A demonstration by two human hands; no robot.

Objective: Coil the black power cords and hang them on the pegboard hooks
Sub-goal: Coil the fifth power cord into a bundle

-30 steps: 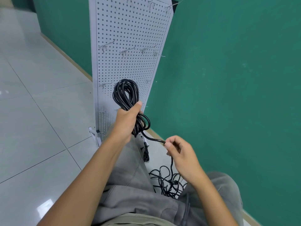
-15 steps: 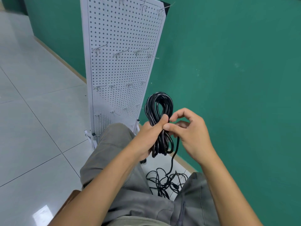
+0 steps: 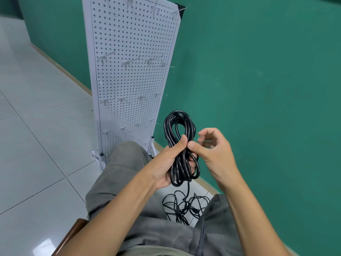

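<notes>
Left hand [image 3: 167, 163] still grips coiled cord [image 3: 180, 141] | right hand [image 3: 215, 152] (fingers loosely curled) has let go

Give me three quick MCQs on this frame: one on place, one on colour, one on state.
1. Where does the loose tangle of cord lie?
A. on the floor between the knees
B. on a pegboard hook
C. on a table

2. What colour is the wall behind the pegboard?
A. white
B. green
C. grey

3. Which hand grips the coiled cord?
A. right
B. neither
C. left

Key: 1 A, the loose cord lies on the tiles, below the coiled cord. 2 B, the wall behind the pegboard is green. 3 C, the left hand wraps the bundle; the right hand is beside it, fingers loosely curled.
</notes>
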